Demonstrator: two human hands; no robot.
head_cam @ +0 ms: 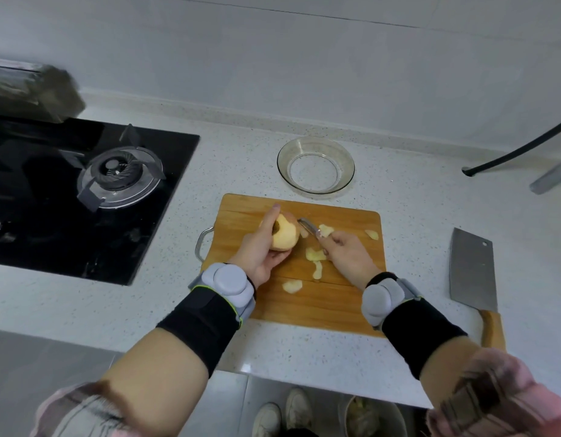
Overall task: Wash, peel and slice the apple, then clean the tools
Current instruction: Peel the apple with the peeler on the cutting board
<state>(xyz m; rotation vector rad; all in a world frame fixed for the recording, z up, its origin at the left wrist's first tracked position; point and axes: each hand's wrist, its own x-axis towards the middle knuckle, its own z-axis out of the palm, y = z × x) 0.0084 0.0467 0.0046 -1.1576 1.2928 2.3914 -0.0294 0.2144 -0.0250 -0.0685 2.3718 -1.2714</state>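
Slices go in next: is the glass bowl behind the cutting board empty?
Empty: the speckled counter shows straight through the glass bowl, and all the peel scraps lie on the cutting board.

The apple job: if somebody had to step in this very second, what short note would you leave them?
Left hand grips the apple above the cutting board.
Right hand holds the peeler, its blade at the apple's right side.
Done: the apple looks almost fully peeled; peel strips lie on the board.
Left: finish any remaining skin, slice with the cleaver lying right of the board, then wash the tools. The glass bowl behind the board holds nothing.
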